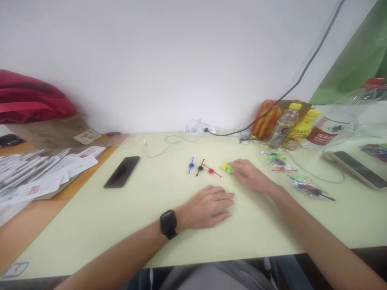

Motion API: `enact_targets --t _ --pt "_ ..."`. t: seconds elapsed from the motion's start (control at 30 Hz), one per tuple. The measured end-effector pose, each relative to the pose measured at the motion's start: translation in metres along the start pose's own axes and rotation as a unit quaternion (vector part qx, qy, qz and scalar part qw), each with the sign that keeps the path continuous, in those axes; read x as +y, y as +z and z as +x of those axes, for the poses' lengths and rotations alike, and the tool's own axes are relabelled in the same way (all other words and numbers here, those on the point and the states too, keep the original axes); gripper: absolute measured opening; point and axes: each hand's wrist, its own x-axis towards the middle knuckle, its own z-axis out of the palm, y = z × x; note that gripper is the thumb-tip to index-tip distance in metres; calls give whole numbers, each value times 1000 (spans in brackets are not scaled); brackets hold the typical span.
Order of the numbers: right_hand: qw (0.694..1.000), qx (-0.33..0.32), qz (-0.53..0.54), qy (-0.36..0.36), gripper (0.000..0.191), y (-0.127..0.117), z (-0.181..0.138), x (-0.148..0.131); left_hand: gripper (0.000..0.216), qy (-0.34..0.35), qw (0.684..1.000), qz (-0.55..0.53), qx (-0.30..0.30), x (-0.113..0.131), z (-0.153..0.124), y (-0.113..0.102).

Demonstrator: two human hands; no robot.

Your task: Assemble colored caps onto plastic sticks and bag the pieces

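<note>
My left hand (208,206) lies palm down on the table, fingers stretched out, with a ring and a black watch (168,224) on that arm. A thin white piece (237,203) pokes out beside its fingertips. Farther off, my right hand (249,174) has its fingers bent around a small green round piece (229,170). A yellow round piece (223,166) touches the green one, close to the index fingertip. To the left lie three arrow spinners in a loose row: blue (191,165), black (200,168) and red (211,171).
A black phone (122,172) lies at left, near stacked papers (33,173). Clear bags of spinners (308,187) sit right of my right arm. Bottles (284,125) stand at the back right, by another phone (361,169). A cable (290,90) hangs to the socket.
</note>
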Motion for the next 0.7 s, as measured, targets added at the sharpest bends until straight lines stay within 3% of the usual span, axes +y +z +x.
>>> enact_targets --t 0.1,0.23,0.37,0.47,0.7 --pt "1000 -2 11 11 39 -1 1 1 24 -24 1000 4 16 -13 -7 -4" --pt "999 15 14 34 41 0 2 8 25 -116 991 -42 47 -35 -17 -13" --pt "998 31 -12 59 30 3 4 15 20 -196 971 -105 86 -43 -20 -16" --pt "997 35 -25 71 23 5 6 19 22 -203 970 -103 88 -44 -19 -13" --pt "990 83 -24 113 13 4 7 16 30 -146 981 29 128 -50 -15 -14"
